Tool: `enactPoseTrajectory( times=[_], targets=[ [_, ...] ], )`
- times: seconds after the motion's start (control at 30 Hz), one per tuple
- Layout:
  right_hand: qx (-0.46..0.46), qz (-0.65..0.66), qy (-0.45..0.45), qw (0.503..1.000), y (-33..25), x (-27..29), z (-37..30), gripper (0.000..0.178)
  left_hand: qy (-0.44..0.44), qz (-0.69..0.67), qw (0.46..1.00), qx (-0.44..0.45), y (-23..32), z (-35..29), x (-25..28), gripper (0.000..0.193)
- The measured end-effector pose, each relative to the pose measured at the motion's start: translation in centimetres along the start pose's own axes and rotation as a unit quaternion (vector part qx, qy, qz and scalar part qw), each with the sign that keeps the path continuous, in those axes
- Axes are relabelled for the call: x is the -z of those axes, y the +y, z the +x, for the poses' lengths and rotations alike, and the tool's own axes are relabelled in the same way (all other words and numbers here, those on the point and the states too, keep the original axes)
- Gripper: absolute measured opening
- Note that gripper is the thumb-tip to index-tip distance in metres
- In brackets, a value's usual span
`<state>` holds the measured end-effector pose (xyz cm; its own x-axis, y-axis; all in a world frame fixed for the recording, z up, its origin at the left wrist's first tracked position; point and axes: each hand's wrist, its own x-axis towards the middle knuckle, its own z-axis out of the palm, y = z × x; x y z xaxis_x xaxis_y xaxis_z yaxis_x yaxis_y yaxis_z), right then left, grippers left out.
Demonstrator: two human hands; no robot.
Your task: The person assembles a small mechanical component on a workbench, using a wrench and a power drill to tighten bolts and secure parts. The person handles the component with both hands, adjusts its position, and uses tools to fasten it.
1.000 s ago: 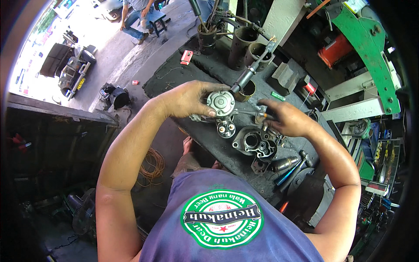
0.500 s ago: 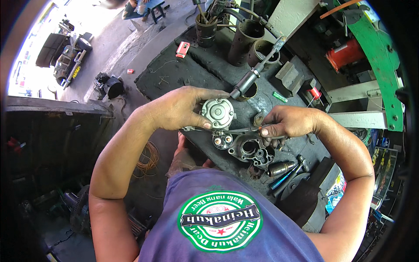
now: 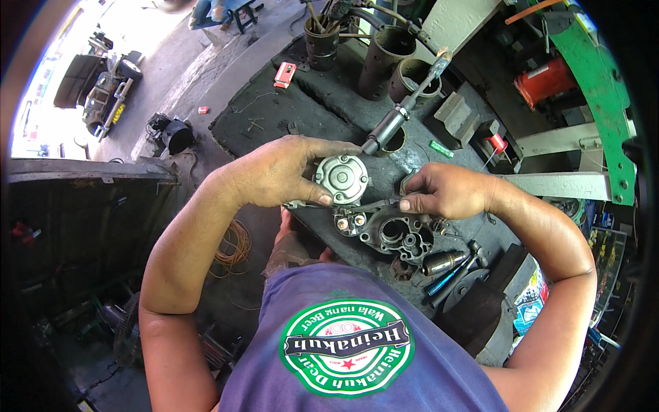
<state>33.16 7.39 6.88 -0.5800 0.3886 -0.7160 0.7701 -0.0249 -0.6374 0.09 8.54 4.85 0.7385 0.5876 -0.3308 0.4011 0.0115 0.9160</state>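
My left hand [image 3: 278,168] is closed around a round silver starter motor [image 3: 341,180], thumb on its near edge, fingers along its far side. Below the motor sits its solenoid [image 3: 351,224], showing two copper-coloured terminals. My right hand [image 3: 449,192] is closed, thumb and forefinger pinched at the end of a thin dark shaft [image 3: 376,205] that reaches toward the motor; whatever lies inside the fingers is hidden. A grey cast gear housing [image 3: 395,237] with round openings lies just nearer than the right hand, beside the solenoid.
On the dark workbench [image 3: 268,113] stand rusty metal cans [image 3: 388,55]. A long tool with a metal cylinder end [image 3: 386,130] slants down close beyond the motor. A hammer [image 3: 476,253], a red box [image 3: 285,75] and a wire spool [image 3: 495,143] lie around.
My right hand has shifted slightly left toward the motor, its fingers closing nearer the thin shaft's end; the orange bit at its thumb no longer shows. My left hand stays on the motor.
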Motion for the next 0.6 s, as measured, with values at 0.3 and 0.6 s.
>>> enactPoseTrajectory(
  times=[0.3, 0.6],
  targets=[
    [0.086, -0.183, 0.122, 0.972, -0.1, -1.8, -0.8, 0.031, 0.000, 0.000, 1.000, -0.011, 0.0, -0.1, -0.1, 0.092],
    [0.077, -0.253, 0.132, 0.955, -0.8, -2.1, -1.6, 0.034, -0.012, 0.010, 1.000, 0.002, 0.2, -0.1, 0.0, 0.092]
  ],
)
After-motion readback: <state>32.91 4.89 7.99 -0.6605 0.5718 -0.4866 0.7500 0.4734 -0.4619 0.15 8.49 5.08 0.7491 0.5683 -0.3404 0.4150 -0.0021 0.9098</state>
